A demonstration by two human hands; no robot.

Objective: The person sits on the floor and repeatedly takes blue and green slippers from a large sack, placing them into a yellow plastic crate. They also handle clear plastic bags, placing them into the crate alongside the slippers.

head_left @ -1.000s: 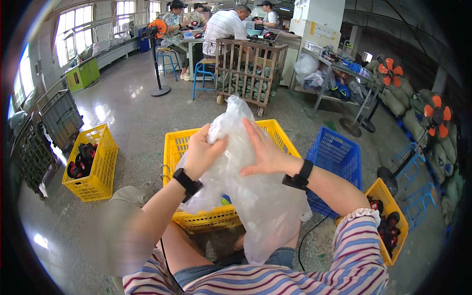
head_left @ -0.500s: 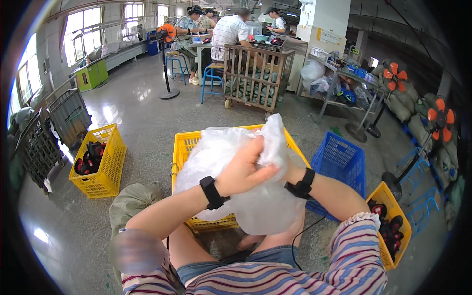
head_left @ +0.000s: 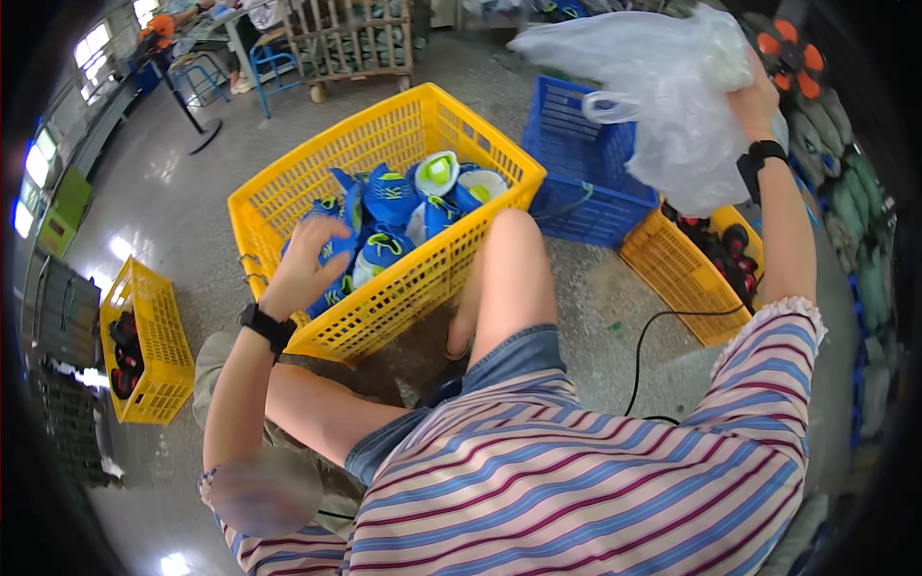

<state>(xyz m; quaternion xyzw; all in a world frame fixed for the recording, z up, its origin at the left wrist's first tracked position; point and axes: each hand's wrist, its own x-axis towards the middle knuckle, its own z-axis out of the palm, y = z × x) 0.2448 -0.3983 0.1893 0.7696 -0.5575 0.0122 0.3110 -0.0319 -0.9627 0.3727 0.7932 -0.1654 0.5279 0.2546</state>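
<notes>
My right hand [head_left: 757, 101] holds a big crumpled clear plastic bag [head_left: 663, 91] up at the upper right, above a blue crate [head_left: 586, 158]. My left hand [head_left: 305, 264] reaches into the large yellow crate [head_left: 288, 202] in front of me, fingers spread and resting on a blue shoe [head_left: 338, 252]. The crate holds several blue shoes with yellow-green and white insides [head_left: 437, 178]. Both wrists wear black bands. My bare knee [head_left: 509, 278] presses against the crate's near side.
A yellow crate [head_left: 687, 283] with dark red-trimmed items stands to the right, another yellow crate [head_left: 144, 341] at the left. A black cable [head_left: 643, 346] runs over the grey floor. A wooden rack [head_left: 351, 38], blue stool and seated people are far back.
The plastic bag, held in front of me with both hands, has swung up to the right in my right hand alone. My left hand has dropped into the yellow crate onto the shoes.
</notes>
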